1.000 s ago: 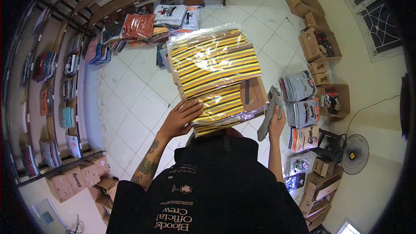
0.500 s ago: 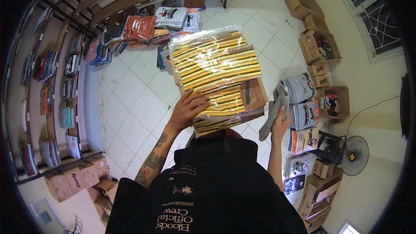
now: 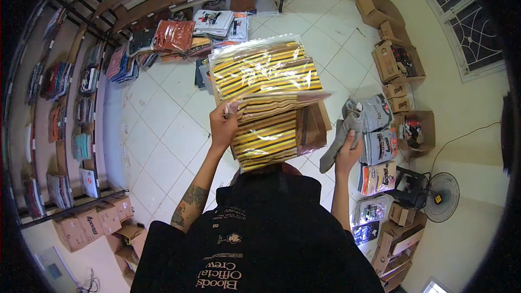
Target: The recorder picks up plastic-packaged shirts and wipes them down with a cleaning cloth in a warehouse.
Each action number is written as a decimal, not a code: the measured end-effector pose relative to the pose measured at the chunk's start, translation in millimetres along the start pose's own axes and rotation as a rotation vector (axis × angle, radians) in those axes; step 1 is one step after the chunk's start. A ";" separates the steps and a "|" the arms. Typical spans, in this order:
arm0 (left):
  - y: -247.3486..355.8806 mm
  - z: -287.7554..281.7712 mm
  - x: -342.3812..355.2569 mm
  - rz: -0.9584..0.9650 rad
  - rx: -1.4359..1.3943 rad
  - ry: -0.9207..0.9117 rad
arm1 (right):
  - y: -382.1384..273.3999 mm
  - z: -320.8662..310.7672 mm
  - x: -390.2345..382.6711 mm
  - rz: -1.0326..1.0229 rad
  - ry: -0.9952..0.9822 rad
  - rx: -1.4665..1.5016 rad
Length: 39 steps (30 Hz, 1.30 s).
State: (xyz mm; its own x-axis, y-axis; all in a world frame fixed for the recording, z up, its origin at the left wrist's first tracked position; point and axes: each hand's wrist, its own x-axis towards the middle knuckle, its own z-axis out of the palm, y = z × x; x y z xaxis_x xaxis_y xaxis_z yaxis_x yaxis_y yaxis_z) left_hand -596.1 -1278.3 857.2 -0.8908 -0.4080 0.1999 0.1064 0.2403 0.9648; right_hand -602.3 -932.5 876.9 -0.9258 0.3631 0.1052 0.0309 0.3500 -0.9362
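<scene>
A stack of folded, yellow, black and brown striped garments (image 3: 266, 140) in clear plastic bags lies in front of me. My left hand (image 3: 223, 127) pinches the near left edge of the top bagged striped garment (image 3: 260, 73), fingers closed on the plastic. That near edge is raised and folded up, baring the stripes and a brown panel of the one beneath. To the right of the stack, my right hand (image 3: 348, 151) grips a pair of grey socks (image 3: 335, 144), which hangs beside the grey bagged clothes. What supports the stack is hidden.
Grey bagged clothes (image 3: 380, 146) are piled on the right, near cardboard boxes (image 3: 388, 62) and a fan (image 3: 440, 198). Shelves of folded clothes (image 3: 57, 81) line the left. More bagged garments (image 3: 173, 35) lie on the tiled floor (image 3: 163, 125) at the far left.
My left hand has gone from lying on the striped stack to pinching the top bag's edge and lifting it. My right hand still holds the grey socks, almost unmoved.
</scene>
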 end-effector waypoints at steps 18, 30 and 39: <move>-5.3 -9.1 15.1 -0.114 0.109 -0.072 | -65.5 173.1 5.0 -1.079 -0.661 -0.340; -0.3 -5.3 29.9 0.011 0.361 -0.077 | -55.0 118.6 64.7 -0.888 -0.428 -0.452; -7.1 -8.5 31.4 -0.124 0.306 -0.101 | -56.0 126.4 59.5 -0.845 -0.251 -0.523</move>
State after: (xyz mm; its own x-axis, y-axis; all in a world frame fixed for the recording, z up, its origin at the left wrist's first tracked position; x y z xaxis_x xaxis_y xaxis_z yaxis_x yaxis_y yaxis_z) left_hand -621.0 -1300.3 858.0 -0.9294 -0.3653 0.0522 -0.1288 0.4535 0.8819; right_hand -706.7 -1039.7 893.3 -0.7717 -0.3470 0.5330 -0.5633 0.7620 -0.3195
